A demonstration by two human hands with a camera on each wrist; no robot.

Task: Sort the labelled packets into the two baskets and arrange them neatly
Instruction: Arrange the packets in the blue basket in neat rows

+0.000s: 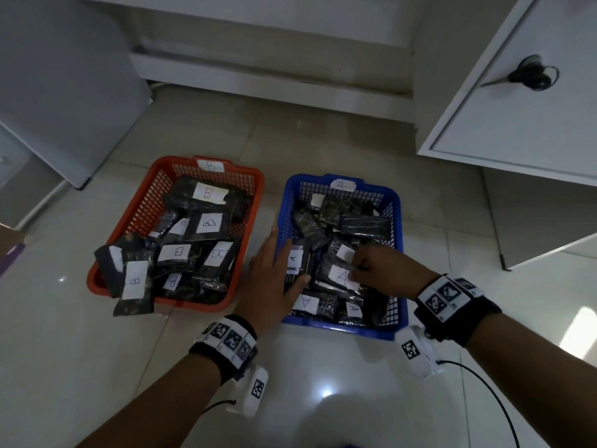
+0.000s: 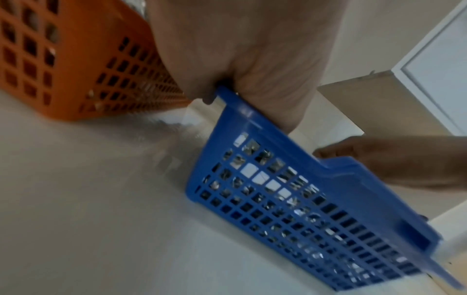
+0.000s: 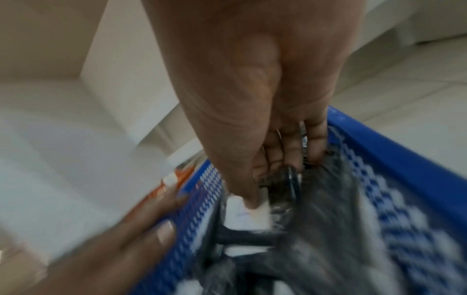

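An orange basket [image 1: 135, 202] tagged B holds several dark packets with white B labels; one B packet [image 1: 134, 286] hangs over its front rim. To its right, a blue basket [image 1: 399, 221] tagged A holds dark packets with A labels. My left hand [image 1: 274, 273] lies over the blue basket's left rim [image 2: 242, 107], fingers [image 3: 141, 229] straight along the outer wall and thumb inside. My right hand [image 1: 365, 266] reaches into the blue basket, its thumb and curled fingers [image 3: 290, 151] pinching an A-labelled packet [image 1: 342, 276]. The wrist views are blurred.
The baskets stand side by side on a glossy tiled floor. A white cabinet [image 1: 517, 124] with black scissors [image 1: 529, 74] on top overhangs at the right. White furniture [image 1: 64, 92] stands at the left. A black cable [image 1: 484, 383] trails from my right wrist.
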